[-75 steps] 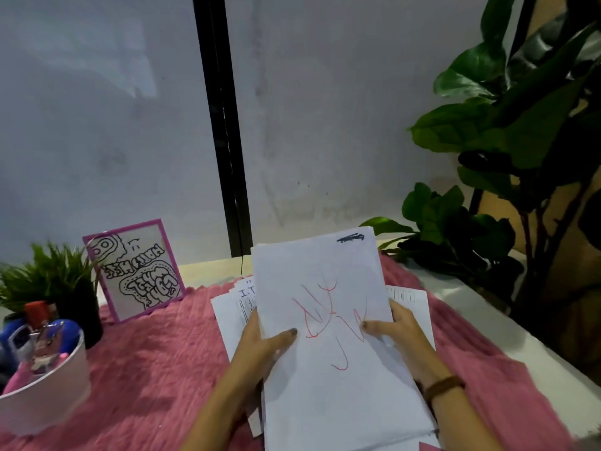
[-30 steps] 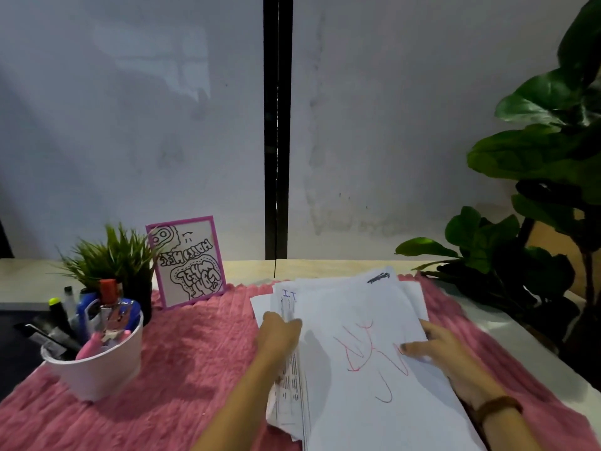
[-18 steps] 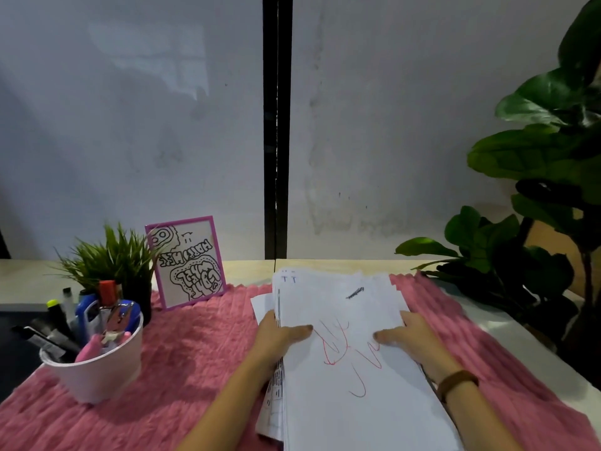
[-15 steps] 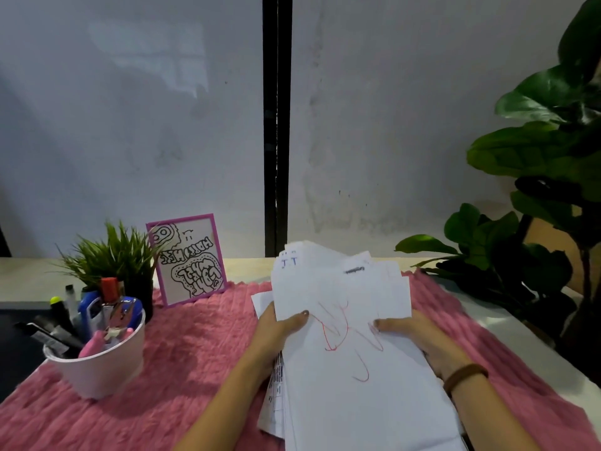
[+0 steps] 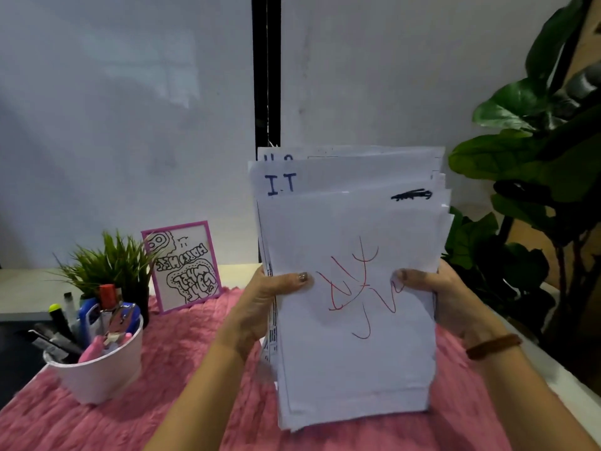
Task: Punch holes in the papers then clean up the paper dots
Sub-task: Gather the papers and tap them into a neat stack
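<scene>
Had pink cloth (image 5: 182, 353) over bench (image 5: 26, 284), open room both sides. Stood papers (image 5: 351, 369) upright, btm edge down at cloth, top edges uneven. Gripped side edges w/ left hand (image 5: 260, 307) & right hand (image 5: 448, 297). Had pen cup (image 5: 100, 375) well apart, at left.

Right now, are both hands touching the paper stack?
Touching. The head view shows the left hand and right hand gripping the paper stack by its side edges, thumbs pressed on the front sheet.
</scene>
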Demonstrator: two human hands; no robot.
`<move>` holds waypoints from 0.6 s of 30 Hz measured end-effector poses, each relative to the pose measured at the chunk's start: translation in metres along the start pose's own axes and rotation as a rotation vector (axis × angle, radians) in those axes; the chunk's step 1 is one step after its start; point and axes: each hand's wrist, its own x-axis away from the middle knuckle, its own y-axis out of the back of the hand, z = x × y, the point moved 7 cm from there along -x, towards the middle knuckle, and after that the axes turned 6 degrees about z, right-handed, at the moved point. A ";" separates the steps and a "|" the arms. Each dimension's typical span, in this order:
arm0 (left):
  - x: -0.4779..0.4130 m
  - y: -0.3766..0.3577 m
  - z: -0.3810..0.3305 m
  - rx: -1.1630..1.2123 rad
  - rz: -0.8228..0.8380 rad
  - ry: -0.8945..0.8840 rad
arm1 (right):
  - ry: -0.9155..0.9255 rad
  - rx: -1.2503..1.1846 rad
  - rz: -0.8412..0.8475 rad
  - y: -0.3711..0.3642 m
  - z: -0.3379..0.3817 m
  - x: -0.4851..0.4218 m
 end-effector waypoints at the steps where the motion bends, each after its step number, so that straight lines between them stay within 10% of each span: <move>1: 0.001 -0.004 -0.007 -0.009 0.032 -0.022 | -0.005 -0.003 0.025 -0.001 0.003 0.002; 12: 0.005 -0.035 -0.060 -0.249 0.032 -0.232 | 0.282 0.038 -0.241 0.000 0.049 0.020; 18: 0.010 -0.025 -0.044 -0.286 -0.003 -0.167 | 0.153 0.111 -0.253 0.003 0.016 0.031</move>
